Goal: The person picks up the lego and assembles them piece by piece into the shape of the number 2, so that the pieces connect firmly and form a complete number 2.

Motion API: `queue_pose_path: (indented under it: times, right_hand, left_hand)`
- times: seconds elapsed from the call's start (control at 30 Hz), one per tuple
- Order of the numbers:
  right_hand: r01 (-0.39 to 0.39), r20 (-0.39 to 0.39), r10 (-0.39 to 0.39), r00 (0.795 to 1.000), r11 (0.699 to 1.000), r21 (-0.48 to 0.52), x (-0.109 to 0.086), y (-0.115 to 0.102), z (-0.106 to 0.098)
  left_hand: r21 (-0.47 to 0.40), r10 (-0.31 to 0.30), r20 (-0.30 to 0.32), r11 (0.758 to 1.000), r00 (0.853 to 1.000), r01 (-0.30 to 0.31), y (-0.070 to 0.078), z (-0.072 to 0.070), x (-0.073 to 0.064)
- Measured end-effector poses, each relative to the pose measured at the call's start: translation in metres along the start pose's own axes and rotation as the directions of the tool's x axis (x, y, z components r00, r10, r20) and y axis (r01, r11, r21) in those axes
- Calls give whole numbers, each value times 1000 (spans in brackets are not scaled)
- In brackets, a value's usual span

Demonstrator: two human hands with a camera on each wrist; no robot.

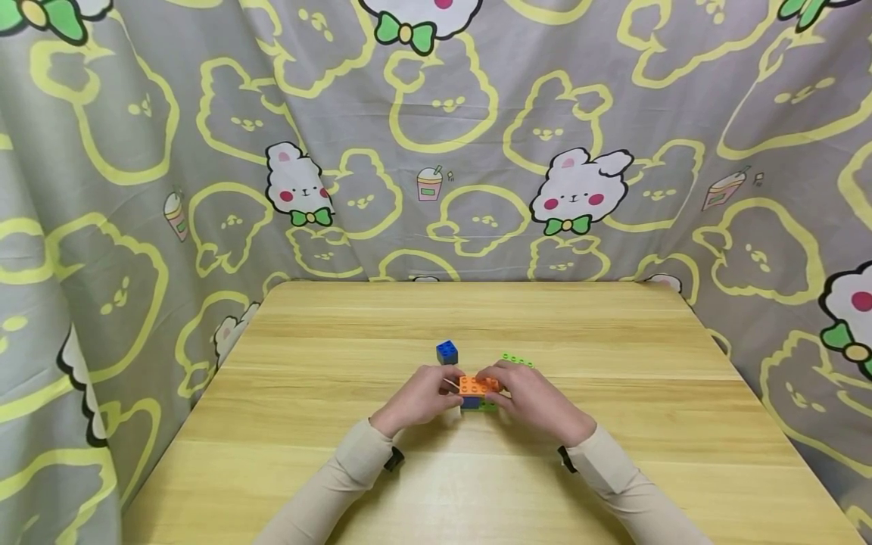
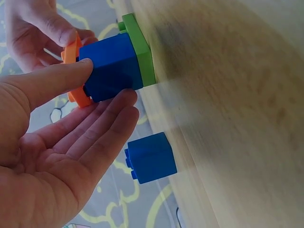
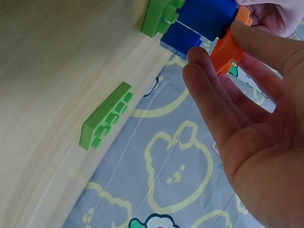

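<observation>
A small stack stands mid-table: a green base plate [image 1: 487,406] [image 2: 142,52] [image 3: 159,16], a blue brick [image 1: 469,402] [image 2: 114,66] [image 3: 202,19] on it, and an orange plate [image 1: 477,384] [image 2: 71,52] [image 3: 227,50] on top. My left hand [image 1: 446,386] [image 2: 107,80] pinches the blue brick between thumb and fingers. My right hand [image 1: 499,381] [image 3: 213,45] pinches the orange plate at its right end, over the blue brick. Whether the orange plate is fully seated cannot be told.
A loose blue cube brick [image 1: 446,351] [image 2: 151,157] sits just behind the left hand. A long green plate [image 1: 518,360] [image 3: 111,115] lies behind the right hand. The wooden table [image 1: 613,424] is backed by a rabbit-print cloth [image 1: 436,151].
</observation>
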State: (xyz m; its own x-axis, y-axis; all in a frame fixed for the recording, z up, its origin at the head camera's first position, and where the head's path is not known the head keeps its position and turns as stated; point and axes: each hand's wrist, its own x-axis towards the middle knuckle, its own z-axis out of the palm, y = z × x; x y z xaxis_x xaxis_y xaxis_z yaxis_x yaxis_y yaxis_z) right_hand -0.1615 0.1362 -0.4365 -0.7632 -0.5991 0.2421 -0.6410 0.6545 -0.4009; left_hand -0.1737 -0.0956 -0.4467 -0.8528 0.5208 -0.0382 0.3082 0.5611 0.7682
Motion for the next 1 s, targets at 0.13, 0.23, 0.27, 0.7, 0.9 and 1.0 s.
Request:
queue_pose_path:
  times: [0.13,0.23,0.27,0.7,0.9,1.0]
  right_hand:
    - [9,3,-9,1000,1000,3,0,0,0]
    - [9,9,-9,1000,1000,4,0,1,0]
    - [7,10,-7,1000,1000,3,0,1,0]
    - [-10,0,10,1000,1000,-18,0,0,1]
    - [-15,14,15,1000,1000,2,0,1,2]
    - [-10,16,10,1000,1000,10,0,1,2]
  left_hand:
    - [8,-1,0,1000,1000,1,0,0,0]
    - [14,2,1,1000,1000,-2,0,0,1]
    - [16,3,2,1000,1000,-3,-1,0,1]
    - [21,6,3,1000,1000,-6,0,0,0]
    - [22,5,-2,1000,1000,-5,0,1,1]
    - [26,2,-1,1000,1000,-2,1,1,0]
